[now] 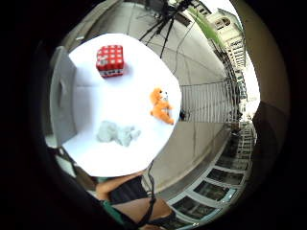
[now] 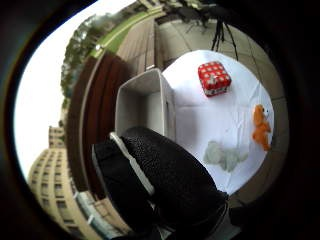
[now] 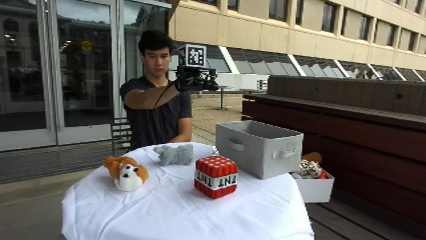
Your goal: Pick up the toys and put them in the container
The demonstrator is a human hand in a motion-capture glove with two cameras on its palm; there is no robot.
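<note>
Three toys lie on the white-clothed round table (image 3: 166, 210): an orange and white plush dog (image 3: 126, 173) at the left, a grey plush animal (image 3: 174, 154) toward the person, and a red TNT cube (image 3: 215, 176) at the front. A grey fabric container (image 3: 259, 147) stands at the table's right side, and its inside looks empty (image 2: 145, 102). My gloved right hand (image 3: 193, 80) is raised high above the table, at head height, holding nothing. Both palm views look down on the cube (image 1: 110, 61), dog (image 1: 161, 106), grey plush (image 1: 117, 133) and container (image 1: 64, 96). The glove (image 2: 165, 185) shows in the thumb side view.
A white box (image 3: 314, 186) with other items sits on the wooden bench (image 3: 346, 117) behind the table's right side. A tripod (image 1: 163, 24) stands on the paving beyond the table. The bare left arm (image 3: 181, 136) hangs by the table's far edge.
</note>
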